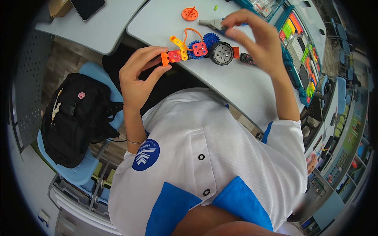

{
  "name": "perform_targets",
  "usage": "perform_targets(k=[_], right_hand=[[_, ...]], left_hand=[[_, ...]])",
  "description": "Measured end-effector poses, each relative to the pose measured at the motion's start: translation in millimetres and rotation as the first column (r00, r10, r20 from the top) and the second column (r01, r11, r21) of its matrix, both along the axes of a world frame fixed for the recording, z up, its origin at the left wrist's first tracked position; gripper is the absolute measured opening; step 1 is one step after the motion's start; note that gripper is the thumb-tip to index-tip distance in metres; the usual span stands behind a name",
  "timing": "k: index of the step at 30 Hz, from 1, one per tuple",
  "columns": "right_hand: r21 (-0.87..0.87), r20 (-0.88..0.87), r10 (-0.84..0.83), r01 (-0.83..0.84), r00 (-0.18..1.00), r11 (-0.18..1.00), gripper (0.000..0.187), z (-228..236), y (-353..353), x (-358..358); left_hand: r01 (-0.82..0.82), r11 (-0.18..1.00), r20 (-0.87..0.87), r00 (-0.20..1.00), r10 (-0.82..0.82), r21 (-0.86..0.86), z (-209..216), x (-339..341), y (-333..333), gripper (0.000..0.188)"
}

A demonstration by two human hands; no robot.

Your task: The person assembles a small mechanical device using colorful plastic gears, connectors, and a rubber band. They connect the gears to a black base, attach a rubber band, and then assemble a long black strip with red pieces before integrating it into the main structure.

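A toy vehicle built of plastic pieces sits at the near edge of the white table, with a black wheel (221,53), blue gears (211,38), a yellow link (179,48) and a looped orange cord (189,29). The thumb and fingers of my left hand (138,74) close on the orange end piece (164,59) at its left. Above and right of the wheel, my right hand (262,45) pinches a small dark piece (224,28), too blurred to name. Behind those fingertips lies a grey pointed tool (208,24).
An orange disc (189,14) and a small green piece (215,7) lie farther back. On the right stands a teal parts case (301,92) with colourful pieces. A phone (88,7) rests on the left table. A black backpack (76,118) occupies a blue chair (92,165).
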State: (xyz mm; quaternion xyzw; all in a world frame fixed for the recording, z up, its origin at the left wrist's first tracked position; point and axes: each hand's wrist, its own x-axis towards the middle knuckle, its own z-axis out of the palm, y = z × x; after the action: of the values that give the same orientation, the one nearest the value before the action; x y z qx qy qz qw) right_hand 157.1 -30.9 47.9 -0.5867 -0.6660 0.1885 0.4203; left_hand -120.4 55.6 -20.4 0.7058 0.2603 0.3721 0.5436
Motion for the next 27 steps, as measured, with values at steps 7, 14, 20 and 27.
perform_targets(k=[7,14,20,27], right_hand=[[0.017,0.221,0.071,-0.077,0.973,0.997,0.019,0.4,-9.1,-33.6],[0.105,0.355,0.049,-0.092,0.934,0.990,0.017,-15.2,-7.6,-38.8],[0.130,0.389,0.022,-0.078,0.921,0.988,0.023,-17.3,-11.0,-42.2],[0.061,0.314,-0.059,0.042,0.948,0.997,0.033,9.4,-28.6,-21.0]], left_hand=[[-0.024,1.000,-0.007,1.000,0.024,-0.002,-0.7,0.1,-2.4,0.038],[-0.052,0.999,0.000,0.999,0.052,0.000,-0.5,2.2,-4.3,0.037],[-0.063,0.998,0.009,0.998,0.062,0.021,-2.3,3.8,-4.9,0.036],[-0.044,0.999,0.072,0.996,0.044,-0.011,-2.2,8.1,-7.1,0.038]])
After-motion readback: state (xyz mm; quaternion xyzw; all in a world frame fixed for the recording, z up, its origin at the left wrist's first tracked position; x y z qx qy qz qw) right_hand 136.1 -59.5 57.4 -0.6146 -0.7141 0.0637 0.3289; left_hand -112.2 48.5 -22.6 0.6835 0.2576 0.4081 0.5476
